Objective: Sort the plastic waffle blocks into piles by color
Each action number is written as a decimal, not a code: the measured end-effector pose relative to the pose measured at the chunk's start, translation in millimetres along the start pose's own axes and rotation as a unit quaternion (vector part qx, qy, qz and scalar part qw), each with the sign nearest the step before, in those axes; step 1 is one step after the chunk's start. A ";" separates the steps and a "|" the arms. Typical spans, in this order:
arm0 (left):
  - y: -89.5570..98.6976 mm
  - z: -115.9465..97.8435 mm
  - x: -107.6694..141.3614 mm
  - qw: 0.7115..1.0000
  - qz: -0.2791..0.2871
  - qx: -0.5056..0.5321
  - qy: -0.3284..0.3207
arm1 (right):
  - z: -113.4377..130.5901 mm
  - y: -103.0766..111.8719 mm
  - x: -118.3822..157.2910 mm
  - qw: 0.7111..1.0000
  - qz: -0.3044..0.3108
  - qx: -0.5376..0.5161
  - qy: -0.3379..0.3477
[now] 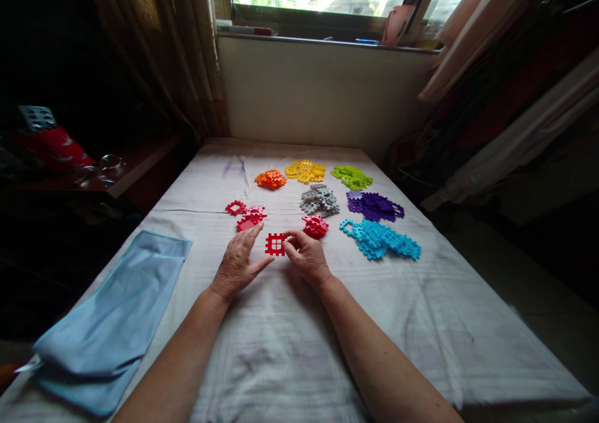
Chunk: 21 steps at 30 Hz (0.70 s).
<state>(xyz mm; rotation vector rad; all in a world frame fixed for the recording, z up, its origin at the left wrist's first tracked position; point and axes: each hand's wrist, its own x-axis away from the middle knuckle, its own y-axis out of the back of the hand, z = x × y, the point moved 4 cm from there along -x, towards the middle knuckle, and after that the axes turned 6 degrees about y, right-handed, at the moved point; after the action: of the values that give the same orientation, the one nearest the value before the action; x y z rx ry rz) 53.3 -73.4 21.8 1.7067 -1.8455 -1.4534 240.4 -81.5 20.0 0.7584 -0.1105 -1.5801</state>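
Note:
My right hand (306, 254) pinches the right edge of a red square interlocking tile (275, 244) with a window-like cross in its middle. To the left of that tile, my left hand (238, 261) has its thumb and fingers spread, the thumb tip close to the tile's lower left corner. Just beyond my left fingers lie several loose red tiles (250, 218), one of them an open square frame (236, 208). Behind my right hand sits a small red pile (316, 226), partly covered by the fingers.
Piles of similar tiles lie beyond: orange (270, 179), yellow (306, 171), green (352, 177), grey (319, 199), purple (375, 206) and light blue (381, 239). A folded blue cloth (116, 317) rests at the left of the sheet-covered table (262, 360). A wall and window stand behind.

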 end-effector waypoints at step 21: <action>3.9 38.5 -3.1 0.970 0.001 -0.192 0.149 | -31.2 61.2 -7.1 0.953 -0.172 0.247 -0.040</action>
<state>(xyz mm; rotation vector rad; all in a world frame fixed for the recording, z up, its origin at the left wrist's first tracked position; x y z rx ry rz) 23.7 -52.6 7.7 1.6188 -1.3135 -1.3559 308.5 -74.9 28.8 1.1486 -0.4682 -1.9448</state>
